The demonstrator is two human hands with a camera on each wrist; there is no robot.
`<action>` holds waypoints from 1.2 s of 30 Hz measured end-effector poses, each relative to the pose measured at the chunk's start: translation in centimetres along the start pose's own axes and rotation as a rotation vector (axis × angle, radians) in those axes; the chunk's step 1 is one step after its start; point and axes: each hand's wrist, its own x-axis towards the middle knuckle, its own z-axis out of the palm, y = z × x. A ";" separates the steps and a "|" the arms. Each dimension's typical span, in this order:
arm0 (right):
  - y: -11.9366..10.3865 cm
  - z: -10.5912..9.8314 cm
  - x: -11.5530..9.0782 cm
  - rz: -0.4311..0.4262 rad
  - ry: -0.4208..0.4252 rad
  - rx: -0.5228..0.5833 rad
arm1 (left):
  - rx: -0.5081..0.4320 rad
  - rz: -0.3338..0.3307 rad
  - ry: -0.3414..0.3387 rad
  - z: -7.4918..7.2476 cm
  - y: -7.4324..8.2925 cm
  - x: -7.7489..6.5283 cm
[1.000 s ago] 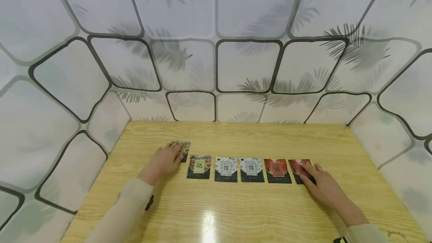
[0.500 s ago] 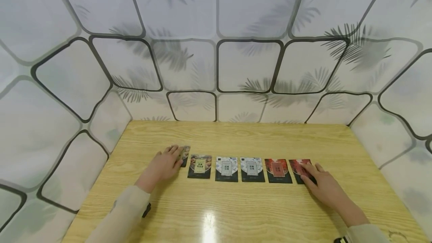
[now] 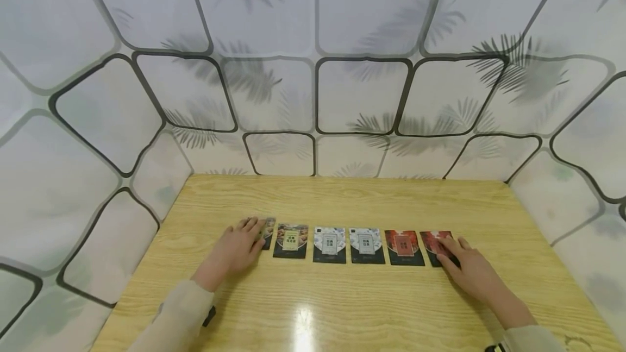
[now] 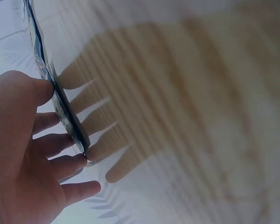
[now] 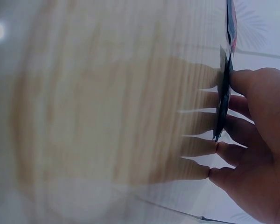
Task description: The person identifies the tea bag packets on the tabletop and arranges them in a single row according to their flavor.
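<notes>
Flat on the table, my left hand (image 3: 235, 249) rests its extended fingers on the leftmost sachet (image 3: 268, 236), a dark, food-patterned packet mostly covered by the hand. In the left wrist view this sachet (image 4: 67, 114) appears edge-on beneath thumb and fingers. To its right lies a matching sachet with a yellow-green label (image 3: 290, 241). Two white-and-blue sachets follow, one left (image 3: 330, 244) and one right (image 3: 367, 245). A red-and-black sachet (image 3: 404, 247) comes after them. My right hand (image 3: 471, 276) touches the rightmost red sachet (image 3: 432, 240) with spread, nearly straight fingers, partly hiding it.
A light wood-grain table (image 3: 362, 308) carries the row of sachets. Patterned white fabric walls (image 3: 362, 96) enclose the back and both sides. A bright light reflection shows on the table's front part.
My left hand has slid the leftmost sachet toward the front, so it now sits nearly level with the row. The right hand and the other sachets stay in place.
</notes>
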 end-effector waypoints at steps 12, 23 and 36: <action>0.3 0.4 0.0 -0.010 0.006 0.000 | -0.002 0.002 0.031 -0.2 0.6 -1.4; 0.2 0.4 0.2 -0.010 -0.001 -0.015 | -0.001 0.008 0.035 -0.2 0.5 -1.9; 0.2 -0.1 0.6 -0.044 -0.025 -0.067 | -0.048 -0.010 0.006 -0.6 0.4 -1.6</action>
